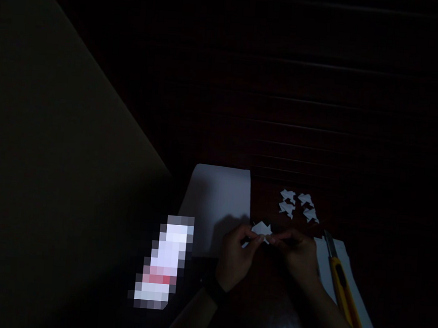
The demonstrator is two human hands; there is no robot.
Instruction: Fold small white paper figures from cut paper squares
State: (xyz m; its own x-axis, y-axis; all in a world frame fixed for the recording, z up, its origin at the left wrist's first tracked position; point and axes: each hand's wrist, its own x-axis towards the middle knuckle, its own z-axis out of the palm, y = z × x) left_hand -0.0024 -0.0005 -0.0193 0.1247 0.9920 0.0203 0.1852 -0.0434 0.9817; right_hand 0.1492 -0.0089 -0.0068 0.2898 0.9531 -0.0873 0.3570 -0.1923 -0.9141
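In a very dark scene, my left hand (pixel 236 256) and my right hand (pixel 298 255) meet over a dark wooden surface. Both pinch a small folded white paper piece (pixel 262 230) between their fingertips, the left from its left side, the right from its right side. A dark band sits on my left wrist. Just beyond the hands, several similar small folded paper shapes (pixel 298 205) lie in a cluster on the wood.
A white paper sheet (pixel 216 204) lies left of the hands. A yellow utility knife (pixel 340 282) rests on another white sheet (pixel 358 301) at the right. A blurred white and red object (pixel 163 263) sits lower left. A dark wall fills the left.
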